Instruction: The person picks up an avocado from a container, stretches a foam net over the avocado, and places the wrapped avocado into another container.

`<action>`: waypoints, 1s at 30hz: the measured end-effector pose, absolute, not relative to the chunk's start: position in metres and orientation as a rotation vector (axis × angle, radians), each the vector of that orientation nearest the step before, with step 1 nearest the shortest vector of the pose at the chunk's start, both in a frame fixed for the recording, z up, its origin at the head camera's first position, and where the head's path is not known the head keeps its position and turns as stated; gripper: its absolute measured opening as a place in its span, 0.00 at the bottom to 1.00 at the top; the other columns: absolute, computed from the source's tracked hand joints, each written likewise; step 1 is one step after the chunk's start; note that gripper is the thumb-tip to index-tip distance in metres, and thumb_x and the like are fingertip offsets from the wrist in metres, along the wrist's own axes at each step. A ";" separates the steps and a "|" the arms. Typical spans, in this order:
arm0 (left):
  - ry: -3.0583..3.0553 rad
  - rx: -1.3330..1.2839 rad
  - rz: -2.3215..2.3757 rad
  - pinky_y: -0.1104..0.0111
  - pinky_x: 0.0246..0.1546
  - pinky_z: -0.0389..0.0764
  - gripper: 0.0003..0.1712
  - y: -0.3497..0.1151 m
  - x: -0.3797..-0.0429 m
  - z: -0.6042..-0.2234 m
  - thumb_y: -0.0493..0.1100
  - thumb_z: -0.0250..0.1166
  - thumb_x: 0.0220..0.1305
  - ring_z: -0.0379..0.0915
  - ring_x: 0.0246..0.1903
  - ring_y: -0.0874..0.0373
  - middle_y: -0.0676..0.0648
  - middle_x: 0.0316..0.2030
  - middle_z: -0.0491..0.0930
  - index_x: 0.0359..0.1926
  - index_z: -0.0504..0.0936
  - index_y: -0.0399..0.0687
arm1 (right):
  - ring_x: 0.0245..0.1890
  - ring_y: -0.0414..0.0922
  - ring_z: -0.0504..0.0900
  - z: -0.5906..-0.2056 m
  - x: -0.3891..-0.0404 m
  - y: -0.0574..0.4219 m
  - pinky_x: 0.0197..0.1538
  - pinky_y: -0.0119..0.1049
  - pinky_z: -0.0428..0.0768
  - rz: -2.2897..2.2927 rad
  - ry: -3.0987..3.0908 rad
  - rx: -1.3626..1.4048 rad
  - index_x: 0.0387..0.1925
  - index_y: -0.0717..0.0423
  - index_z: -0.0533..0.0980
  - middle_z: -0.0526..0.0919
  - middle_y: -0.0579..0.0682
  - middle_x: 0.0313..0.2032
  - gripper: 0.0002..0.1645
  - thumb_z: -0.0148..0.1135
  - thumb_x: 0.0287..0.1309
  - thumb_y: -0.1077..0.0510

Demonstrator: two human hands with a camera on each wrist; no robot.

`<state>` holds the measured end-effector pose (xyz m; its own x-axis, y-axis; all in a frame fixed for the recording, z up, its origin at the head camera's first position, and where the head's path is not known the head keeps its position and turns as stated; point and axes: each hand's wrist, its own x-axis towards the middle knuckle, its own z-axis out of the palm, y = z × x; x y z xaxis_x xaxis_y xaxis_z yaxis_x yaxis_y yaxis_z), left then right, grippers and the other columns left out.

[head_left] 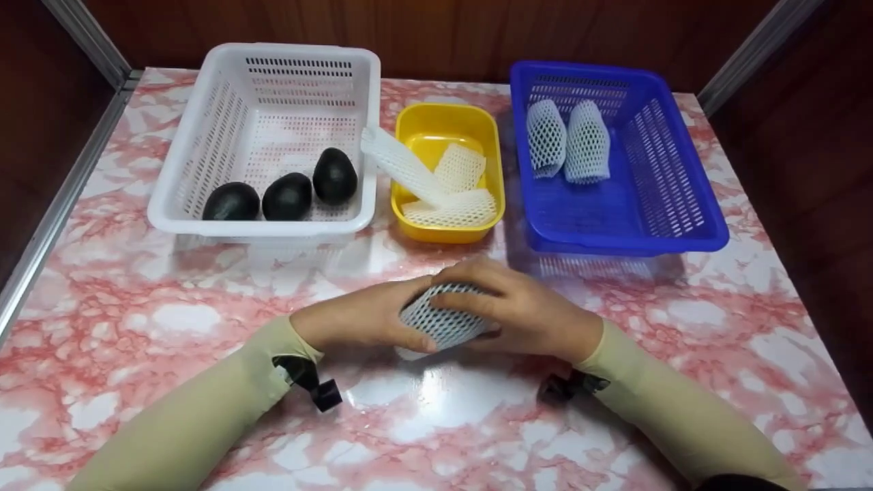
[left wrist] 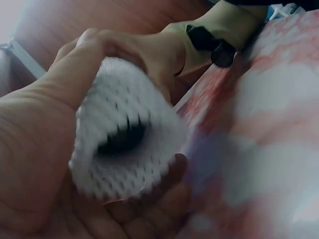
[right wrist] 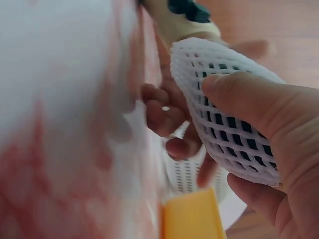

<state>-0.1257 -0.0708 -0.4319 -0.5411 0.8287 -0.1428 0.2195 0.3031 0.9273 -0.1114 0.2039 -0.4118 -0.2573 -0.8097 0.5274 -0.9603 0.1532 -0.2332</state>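
Net [head_left: 453,319] with dark fruit [left wrist: 122,142] inside is near and central: I have the right hand [head_left: 532,310] gripping it, the left hand [head_left: 361,314] curled round its open end. I judge it soft and light, the fruit firm but bruisable; best held mid-body. Left basket [head_left: 259,228]: three fruits [head_left: 287,196]; yellow box [head_left: 447,235]: loose nets [head_left: 409,170]; right basket [head_left: 627,243]: two plump nets [head_left: 587,144].

A white mesh sleeve [head_left: 453,320], dark through its holes, is gripped between the left [head_left: 368,315] and right [head_left: 535,312] hands above the marbled surface [head_left: 184,317]. At far left, three dark ovals [head_left: 287,197] are held in a white basket [head_left: 273,228]; at far middle, loose netting [head_left: 409,170] is piled in a yellow bin [head_left: 447,234]; at far right, two netted pieces [head_left: 588,144] are contained in a blue basket [head_left: 627,243].
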 end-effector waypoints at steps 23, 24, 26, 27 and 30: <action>2.057 1.108 0.916 0.66 0.57 0.85 0.22 -0.073 -0.125 -0.434 0.48 0.74 0.73 0.84 0.49 0.63 0.51 0.56 0.88 0.64 0.85 0.52 | 0.41 0.46 0.92 -0.406 -0.123 0.209 0.36 0.23 0.87 3.523 -1.157 0.215 0.79 0.46 0.58 0.83 0.62 0.54 0.48 0.62 0.72 0.26; 2.059 1.107 0.916 0.66 0.57 0.85 0.22 -0.073 -0.125 -0.434 0.48 0.74 0.73 0.84 0.49 0.63 0.51 0.56 0.88 0.64 0.85 0.52 | 0.40 0.46 0.92 -0.406 -0.123 0.209 0.36 0.23 0.87 3.544 -1.158 0.171 0.79 0.45 0.58 0.83 0.62 0.54 0.49 0.60 0.72 0.25; 2.064 1.113 0.912 0.65 0.57 0.85 0.21 -0.072 -0.125 -0.435 0.48 0.73 0.74 0.84 0.50 0.63 0.51 0.56 0.88 0.64 0.85 0.52 | 0.40 0.46 0.92 -0.407 -0.122 0.208 0.36 0.23 0.87 3.584 -1.137 0.138 0.80 0.46 0.57 0.84 0.63 0.54 0.48 0.57 0.73 0.24; 2.066 1.115 0.913 0.65 0.57 0.85 0.21 -0.072 -0.126 -0.435 0.48 0.73 0.74 0.84 0.50 0.63 0.51 0.56 0.88 0.64 0.85 0.52 | 0.40 0.46 0.92 -0.407 -0.121 0.208 0.36 0.23 0.87 3.582 -1.146 0.126 0.80 0.46 0.57 0.84 0.63 0.53 0.48 0.55 0.74 0.24; 2.075 1.121 0.910 0.65 0.57 0.85 0.20 -0.071 -0.126 -0.436 0.48 0.72 0.74 0.84 0.50 0.63 0.52 0.55 0.88 0.64 0.86 0.52 | 0.41 0.46 0.92 -0.406 -0.120 0.208 0.37 0.23 0.88 3.562 -1.174 0.103 0.80 0.47 0.56 0.84 0.63 0.53 0.48 0.50 0.76 0.23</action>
<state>-0.1260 -0.0713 -0.4362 -0.4600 0.8689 -0.1829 0.4538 0.4071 0.7927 -0.1201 0.2078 -0.4059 -0.8180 -0.5598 -0.1320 0.5287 -0.6414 -0.5560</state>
